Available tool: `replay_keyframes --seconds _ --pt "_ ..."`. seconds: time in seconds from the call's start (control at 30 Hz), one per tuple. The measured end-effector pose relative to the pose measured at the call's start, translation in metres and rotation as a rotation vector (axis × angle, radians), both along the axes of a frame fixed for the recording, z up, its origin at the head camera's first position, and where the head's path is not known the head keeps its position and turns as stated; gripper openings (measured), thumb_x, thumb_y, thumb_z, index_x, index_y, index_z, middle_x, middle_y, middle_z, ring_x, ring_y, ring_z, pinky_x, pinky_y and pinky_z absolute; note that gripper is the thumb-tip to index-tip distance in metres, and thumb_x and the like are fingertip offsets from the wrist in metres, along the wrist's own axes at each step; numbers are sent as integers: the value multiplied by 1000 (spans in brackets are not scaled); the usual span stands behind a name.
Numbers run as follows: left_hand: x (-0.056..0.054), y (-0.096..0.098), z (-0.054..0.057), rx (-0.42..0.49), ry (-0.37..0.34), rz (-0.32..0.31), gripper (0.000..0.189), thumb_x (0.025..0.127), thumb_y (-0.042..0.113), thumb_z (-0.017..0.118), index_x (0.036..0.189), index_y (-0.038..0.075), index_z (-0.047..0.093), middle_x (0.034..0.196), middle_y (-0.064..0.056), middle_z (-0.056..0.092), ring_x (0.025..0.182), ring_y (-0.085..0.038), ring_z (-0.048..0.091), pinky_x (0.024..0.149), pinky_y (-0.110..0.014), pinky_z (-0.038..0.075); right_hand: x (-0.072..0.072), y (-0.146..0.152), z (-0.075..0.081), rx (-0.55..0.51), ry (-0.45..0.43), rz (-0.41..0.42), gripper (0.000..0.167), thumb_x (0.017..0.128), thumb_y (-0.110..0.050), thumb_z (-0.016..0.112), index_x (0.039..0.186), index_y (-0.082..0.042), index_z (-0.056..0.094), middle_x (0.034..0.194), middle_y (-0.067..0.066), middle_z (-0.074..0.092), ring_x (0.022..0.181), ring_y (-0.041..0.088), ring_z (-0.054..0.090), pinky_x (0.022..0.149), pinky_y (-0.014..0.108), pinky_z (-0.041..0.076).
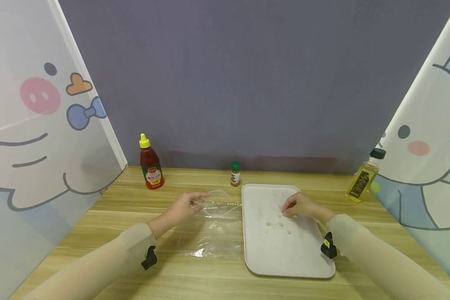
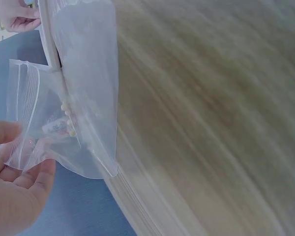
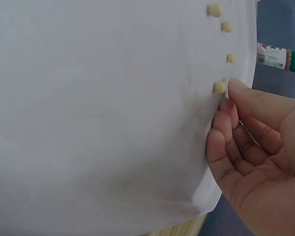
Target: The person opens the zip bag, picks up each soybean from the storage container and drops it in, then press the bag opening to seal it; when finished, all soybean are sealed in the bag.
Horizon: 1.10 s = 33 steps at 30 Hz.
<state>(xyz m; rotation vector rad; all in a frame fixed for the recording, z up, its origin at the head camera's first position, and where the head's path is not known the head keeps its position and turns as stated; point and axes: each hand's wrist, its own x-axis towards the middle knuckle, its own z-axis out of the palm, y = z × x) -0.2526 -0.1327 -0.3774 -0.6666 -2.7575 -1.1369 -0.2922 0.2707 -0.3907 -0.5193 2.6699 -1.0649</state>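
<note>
My left hand [image 1: 183, 207] holds a clear zip bag [image 1: 211, 237] near its mouth, thumb and fingers at the zip edge. Yellowish bean-like balls [image 2: 69, 120] lie inside the bag. Over the white tray [image 1: 262, 254], my right hand [image 1: 301, 205] has its fingers curled, with thumb and index tips close together beside a small round yellow bean [image 3: 220, 87]. Whether a bean sits between those fingertips is hidden. Several more loose beans [image 1: 281, 224] are scattered on the tray.
At the back left stands a red sauce bottle [image 1: 151, 171] with a yellow cap. A small green-capped spice jar [image 1: 235, 174] is behind the tray, and an oil bottle [image 1: 363, 177] stands at the far right. Patterned side panels [image 1: 41, 146] flank the wooden table [image 1: 172, 279].
</note>
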Motion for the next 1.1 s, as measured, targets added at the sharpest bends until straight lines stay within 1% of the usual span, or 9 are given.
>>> replay_keyframes --seconds 0.2,0.33,0.43,0.53,0.63,0.73,0.83,0.97,1.1 --pt "-2 1 0 0 -6 0 40 86 -1 67 125 6 64 121 -14 68 101 -27 67 86 -39 56 -1 -4 8 -65 -23 -20 12 86 -3 67 93 6 70 74 7 67 62 11 54 55 25 47" --pt "-2 2 0 2 -17 2 40 86 -1 67 125 6 64 120 -15 68 100 -27 67 86 -39 56 -3 -8 18 -112 1 -18 18 88 -2 65 100 11 68 82 14 71 69 13 59 65 32 55" --pt "-2 2 1 7 -19 0 40 86 -1 67 125 6 64 120 -15 68 100 -27 67 86 -39 56 -4 -13 27 -137 10 -40 23 89 -5 65 104 12 66 87 17 72 74 20 65 72 39 58" --pt "-1 3 2 14 -14 -9 40 86 -1 67 126 5 63 120 -17 67 100 -27 67 86 -39 56 -6 -19 33 -155 6 -89 25 89 -9 68 106 10 67 90 15 73 81 28 68 79 44 57" --pt "-1 2 3 12 -9 -13 40 86 -1 67 126 4 63 120 -17 67 100 -28 67 86 -39 56 -7 -25 37 -166 5 -120 24 88 -13 69 105 4 69 92 12 74 86 32 68 82 46 56" --pt "0 2 3 9 -11 -9 40 86 -1 67 126 5 63 120 -17 67 100 -27 67 86 -39 56 -9 -34 41 -192 23 -130 20 87 -12 70 103 1 71 92 11 74 84 29 68 82 45 56" --pt "0 2 3 11 -18 -2 40 86 -1 67 125 5 64 120 -16 67 101 -27 67 87 -40 56 -9 -46 46 -221 50 -110 21 87 -10 70 103 3 71 91 14 74 80 26 68 77 38 57" --pt "1 3 3 14 -22 5 39 86 -1 67 125 6 65 119 -16 68 101 -27 67 87 -40 56 -9 -62 52 -254 61 -82 23 88 -13 71 104 3 71 90 13 74 79 21 67 71 27 55" --pt "1 3 3 10 -18 9 38 87 0 67 124 7 65 118 -16 69 101 -27 67 86 -39 56 -9 -80 58 -287 59 -52 22 89 -12 69 105 3 70 88 7 74 77 15 66 72 27 55"
